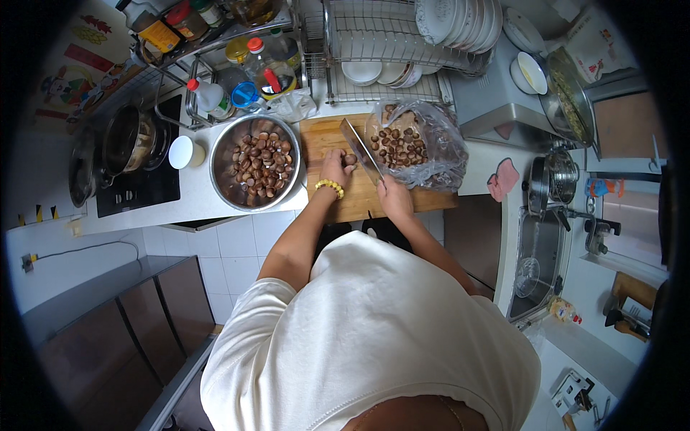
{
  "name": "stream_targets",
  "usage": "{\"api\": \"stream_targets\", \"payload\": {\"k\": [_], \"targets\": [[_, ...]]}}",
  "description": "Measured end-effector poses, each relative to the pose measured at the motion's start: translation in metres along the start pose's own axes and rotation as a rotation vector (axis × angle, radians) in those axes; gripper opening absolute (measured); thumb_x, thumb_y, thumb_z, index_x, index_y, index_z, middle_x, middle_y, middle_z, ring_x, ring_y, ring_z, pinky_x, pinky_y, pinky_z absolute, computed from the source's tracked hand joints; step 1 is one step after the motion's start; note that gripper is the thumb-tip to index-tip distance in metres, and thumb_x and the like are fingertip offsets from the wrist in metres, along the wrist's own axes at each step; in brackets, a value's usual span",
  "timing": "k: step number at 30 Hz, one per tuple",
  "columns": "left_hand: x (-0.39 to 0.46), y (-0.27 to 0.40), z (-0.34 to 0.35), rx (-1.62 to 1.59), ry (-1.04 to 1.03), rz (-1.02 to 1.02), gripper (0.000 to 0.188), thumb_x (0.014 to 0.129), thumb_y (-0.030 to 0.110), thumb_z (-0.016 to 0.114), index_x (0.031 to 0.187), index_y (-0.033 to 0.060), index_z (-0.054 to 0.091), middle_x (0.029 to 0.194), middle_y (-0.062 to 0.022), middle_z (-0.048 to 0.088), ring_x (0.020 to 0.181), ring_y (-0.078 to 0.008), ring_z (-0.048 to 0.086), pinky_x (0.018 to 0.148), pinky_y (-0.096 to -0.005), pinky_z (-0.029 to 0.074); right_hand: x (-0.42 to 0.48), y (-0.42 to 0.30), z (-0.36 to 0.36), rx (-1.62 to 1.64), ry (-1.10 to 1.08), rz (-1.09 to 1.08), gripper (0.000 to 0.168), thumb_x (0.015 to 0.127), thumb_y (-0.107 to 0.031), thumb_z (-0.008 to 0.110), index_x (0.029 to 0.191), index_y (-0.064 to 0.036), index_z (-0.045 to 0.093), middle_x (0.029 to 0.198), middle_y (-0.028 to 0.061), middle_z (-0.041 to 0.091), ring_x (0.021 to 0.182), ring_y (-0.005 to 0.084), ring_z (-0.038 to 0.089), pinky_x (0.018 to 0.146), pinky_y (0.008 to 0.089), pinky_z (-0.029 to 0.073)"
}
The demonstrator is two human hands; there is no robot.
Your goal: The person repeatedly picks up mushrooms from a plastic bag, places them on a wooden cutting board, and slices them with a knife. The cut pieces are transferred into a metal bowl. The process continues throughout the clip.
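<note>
A wooden cutting board (323,132) lies before me on the counter. My left hand (336,169), with a yellow beaded bracelet at the wrist, steadies one brown chestnut (350,159) on it. Gripped by the handle in my right hand (396,196) is a kitchen cleaver (360,146), its blade slanting up and left, just right of that chestnut and apart from it. To the right, an opened clear plastic bag (444,140) holds many chestnuts (401,145). Left of the board, more chestnuts (264,161) fill the bottom of a stainless steel bowl (220,178).
Behind the board stand a wire dish rack (372,40) with plates and bowls, and several bottles (264,64). A white cup (183,152) and a cooktop (143,186) with a pot are at left. On the right lie a pink cloth (504,179) and a sink (531,275).
</note>
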State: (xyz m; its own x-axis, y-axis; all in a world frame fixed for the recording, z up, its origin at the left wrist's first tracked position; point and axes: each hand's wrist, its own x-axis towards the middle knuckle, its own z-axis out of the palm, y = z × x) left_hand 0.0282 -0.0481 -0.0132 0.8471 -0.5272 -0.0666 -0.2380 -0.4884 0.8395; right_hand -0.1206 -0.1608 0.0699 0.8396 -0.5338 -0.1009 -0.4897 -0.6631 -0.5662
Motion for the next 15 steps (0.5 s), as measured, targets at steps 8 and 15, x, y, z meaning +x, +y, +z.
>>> {"api": "stream_targets", "payload": {"k": [8, 15], "targets": [[-0.008, -0.006, -0.009, -0.050, -0.003, -0.060, 0.036, 0.073, -0.003, 0.071, 0.103, 0.0020, 0.053, 0.101, -0.0156, 0.055, 0.085, -0.0290, 0.059, 0.077, -0.0369, 0.050, 0.005, -0.007, 0.001, -0.023, -0.033, -0.045, 0.019, 0.091, -0.023, 0.052, 0.087, -0.004, 0.052, 0.077, 0.0238, 0.064, 0.074, 0.0451, 0.061, 0.068, 0.0555, 0.046], [-0.021, -0.004, -0.025, 0.056, 0.005, -0.042, 0.033, 0.072, -0.001, 0.070, 0.100, 0.0032, 0.052, 0.096, -0.0171, 0.054, 0.089, -0.0340, 0.056, 0.080, -0.0398, 0.047, 0.005, -0.008, 0.005, -0.070, -0.097, -0.005, 0.022, 0.093, -0.025, 0.048, 0.090, -0.004, 0.052, 0.078, 0.0257, 0.064, 0.075, 0.0458, 0.061, 0.068, 0.0561, 0.047]]}}
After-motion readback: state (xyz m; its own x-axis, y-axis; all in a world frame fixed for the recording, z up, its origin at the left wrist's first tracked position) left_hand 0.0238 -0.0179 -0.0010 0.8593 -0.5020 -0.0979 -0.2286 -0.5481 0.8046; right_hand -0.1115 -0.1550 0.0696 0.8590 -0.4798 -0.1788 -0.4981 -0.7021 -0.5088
